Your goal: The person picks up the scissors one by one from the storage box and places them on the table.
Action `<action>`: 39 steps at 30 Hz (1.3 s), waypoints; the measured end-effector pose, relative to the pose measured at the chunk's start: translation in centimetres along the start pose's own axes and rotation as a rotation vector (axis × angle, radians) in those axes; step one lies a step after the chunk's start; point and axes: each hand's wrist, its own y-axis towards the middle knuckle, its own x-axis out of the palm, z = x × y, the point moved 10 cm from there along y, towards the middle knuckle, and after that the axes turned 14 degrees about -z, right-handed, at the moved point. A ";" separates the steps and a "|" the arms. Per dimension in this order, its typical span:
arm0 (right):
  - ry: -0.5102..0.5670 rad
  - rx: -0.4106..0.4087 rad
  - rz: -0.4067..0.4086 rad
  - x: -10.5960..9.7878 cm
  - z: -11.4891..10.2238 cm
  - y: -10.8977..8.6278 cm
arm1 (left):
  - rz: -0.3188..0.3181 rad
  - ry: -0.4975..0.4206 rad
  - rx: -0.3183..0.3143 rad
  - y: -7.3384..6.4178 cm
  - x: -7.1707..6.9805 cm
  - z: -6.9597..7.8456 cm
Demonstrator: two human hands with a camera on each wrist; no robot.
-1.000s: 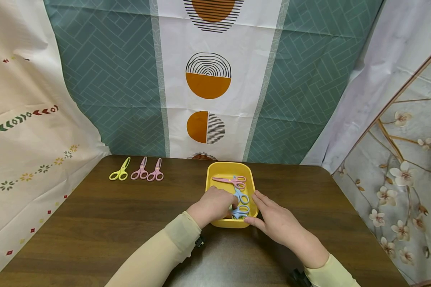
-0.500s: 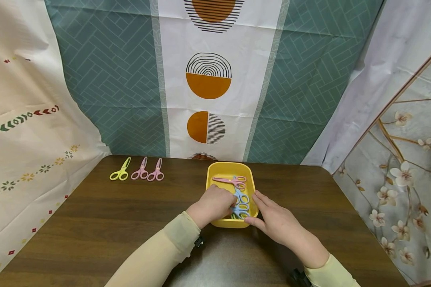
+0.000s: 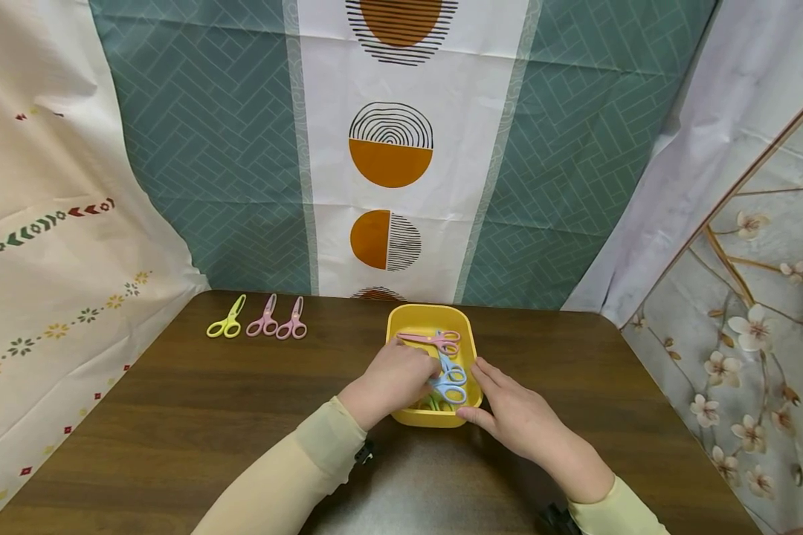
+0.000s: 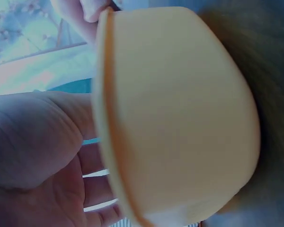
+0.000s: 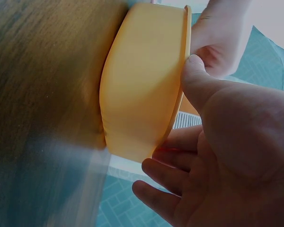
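A yellow plastic bin (image 3: 428, 309) stands on the table with pink scissors (image 3: 423, 339), blue scissors and some green scissors (image 3: 436, 404) inside. My left hand (image 3: 396, 375) reaches over its left side, fingers curled down, and holds blue scissors (image 3: 453, 392) near the bin's front. Its fingertips are hidden in the left wrist view behind the bin's wall (image 4: 180, 94). At the right side, my right hand (image 3: 518, 416) steadies the bin with fairly straight fingers. In the right wrist view its thumb (image 5: 195, 71) touches the rim.
On the table (image 3: 174, 401), yellow-green scissors (image 3: 227, 318) and two pairs of pink scissors (image 3: 264, 316) lie in a row at the back left. Patterned cloth hangs (image 3: 388, 148) behind the table and at both sides.
The blue scissors at the bin's front have shifted and turned with my left hand, uncovering more of the green scissors beneath. My left hand has moved slightly left; the right hand stays put.
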 end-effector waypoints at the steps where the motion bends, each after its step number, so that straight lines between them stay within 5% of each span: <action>1: 0.000 0.002 -0.001 0.0 0.0 0.0 | 0.003 -0.010 -0.002 -0.1 -0.2 0.0; 16: 0.005 0.004 0.002 0.0 0.0 -0.1 | 0.124 0.033 0.000 -4.0 -3.3 0.1; 39: -0.010 -0.002 0.005 0.1 -0.1 0.0 | 0.236 0.087 0.003 -9.7 -3.2 -3.9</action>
